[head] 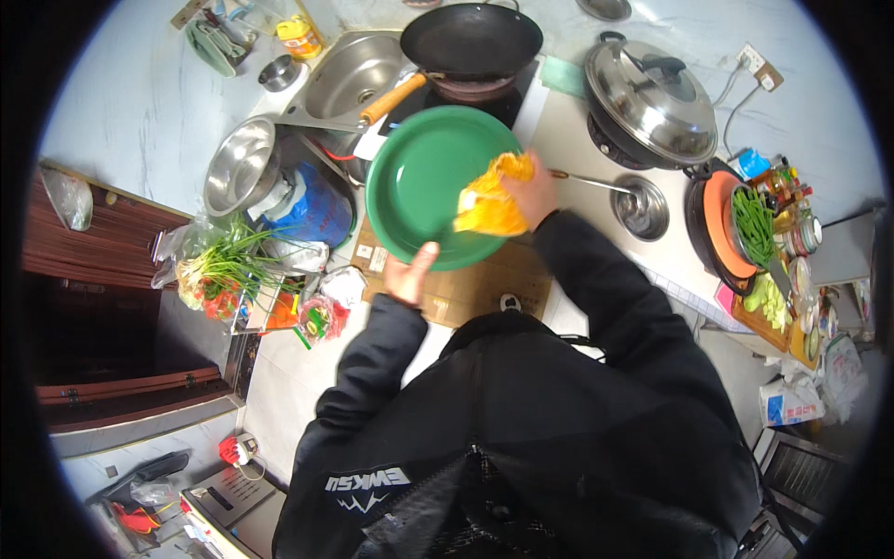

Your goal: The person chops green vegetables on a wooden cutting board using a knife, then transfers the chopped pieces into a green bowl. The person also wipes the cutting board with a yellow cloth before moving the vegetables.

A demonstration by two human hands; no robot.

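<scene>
A round green plastic basin [426,168] is held up in front of me, its hollow side facing me. My left hand [412,274] grips its lower rim, the thumb lying over the edge. In my right hand [534,189] is a crumpled yellow-orange cloth [492,199], which lies against the right inner side of the basin. The right hand is slightly blurred, and some of its fingers are hidden behind the cloth. Behind the basin's far rim stands a black wok [471,42] with a wooden handle [394,99].
Left of the wok is a steel sink [363,77]; a steel bowl [241,166] and spring onions [227,258] lie nearer. To the right stand a lidded pot [649,98], a small steel bowl with a ladle [639,209], green beans [753,225] and a cutting board [768,328]. Cardboard [482,286] covers the floor below.
</scene>
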